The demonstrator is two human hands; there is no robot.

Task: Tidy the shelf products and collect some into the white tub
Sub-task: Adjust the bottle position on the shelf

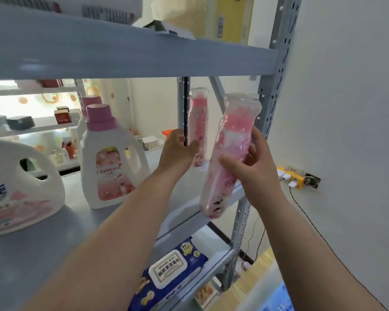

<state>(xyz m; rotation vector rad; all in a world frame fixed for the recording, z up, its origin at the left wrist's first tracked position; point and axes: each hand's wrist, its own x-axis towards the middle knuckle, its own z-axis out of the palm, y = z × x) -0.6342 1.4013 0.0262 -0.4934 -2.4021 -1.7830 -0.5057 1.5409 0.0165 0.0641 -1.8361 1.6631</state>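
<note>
While your right hand [254, 167] keeps a closed grip, fingers and thumb curled round the middle of a pink bottle [230, 135], that bottle hangs tilted, top leaning right, just off the near right edge of the shelf [184, 196]. Clear shrink wrap covers it, and the dark print near its base is too blurred to read.

Your left hand [177, 151] lies with loosely straightened fingers beside a second pink bottle [199, 117], which stands upright at the far right of the shelf. Whether the fingers touch it, you cannot tell. That makes two pink bottles.

Three white jugs stand to the left. The left jug [16, 189] has blue lettering cut off by the frame. The middle jug [112, 167] has a purple cap and a pink flowered label with small Chinese writing. The back jug [91, 101] shows only its pink cap.

On the shelf below lies one blue wipes pack [169, 272] with Chinese characters on its white flap, a gold "99" badge and a "50".
</note>
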